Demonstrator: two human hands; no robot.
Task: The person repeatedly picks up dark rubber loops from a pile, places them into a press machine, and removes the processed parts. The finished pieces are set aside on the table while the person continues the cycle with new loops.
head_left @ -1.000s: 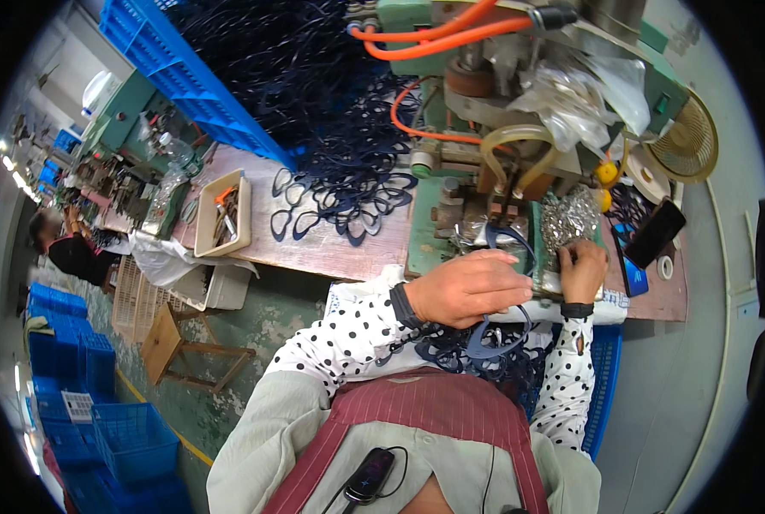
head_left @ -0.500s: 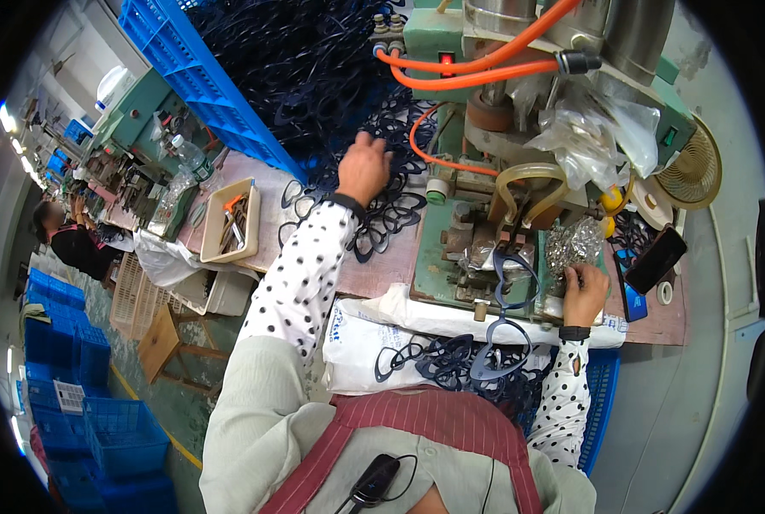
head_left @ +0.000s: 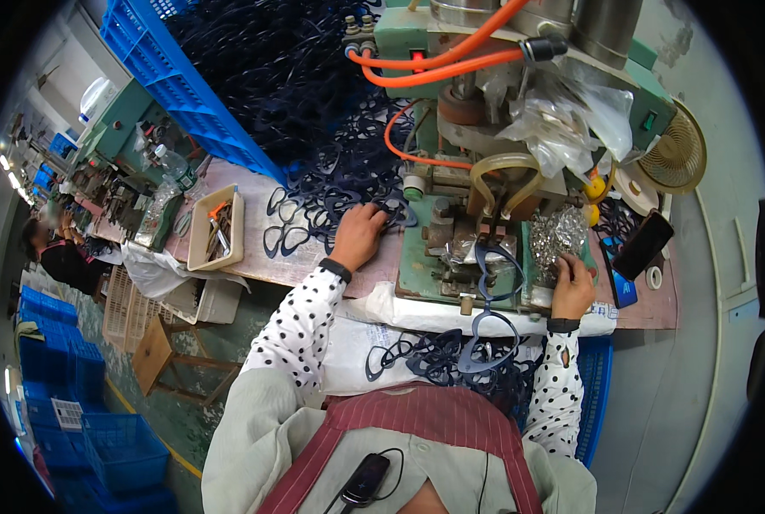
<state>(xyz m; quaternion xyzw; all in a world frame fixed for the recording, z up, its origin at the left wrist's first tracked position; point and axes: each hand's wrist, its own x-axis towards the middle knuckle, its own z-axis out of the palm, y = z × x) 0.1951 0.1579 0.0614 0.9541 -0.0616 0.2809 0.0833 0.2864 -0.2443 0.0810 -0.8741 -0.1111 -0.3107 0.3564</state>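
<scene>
My left hand (head_left: 358, 236) has its fingers curled on a dark blue eyeglass frame (head_left: 397, 211) at the near edge of a spread of loose frames (head_left: 318, 190). Fingertips closed together, my right hand (head_left: 573, 289) is at the near side of a heap of small shiny metal parts (head_left: 557, 238); anything pinched there is too small to make out. Between the hands is a green press machine (head_left: 414, 257). Another blue eyeglass frame (head_left: 485, 341) hangs from its fixture toward me, above more frames (head_left: 425, 358) on a white sack near my lap.
A blue crate (head_left: 196, 103) heaped with frames stands tilted at the far left. Left of my arm sits a cream tray (head_left: 238, 236) of tools. Orange hoses (head_left: 442, 73) cross the machine. At right are a phone (head_left: 643, 245) and a fan (head_left: 675, 154). Another person (head_left: 70, 261) sits far left.
My left hand has drawn back toward me from the spread of frames, with a frame at its fingers. My right hand stays by the metal parts, fingers curled. The whole view has shifted slightly.
</scene>
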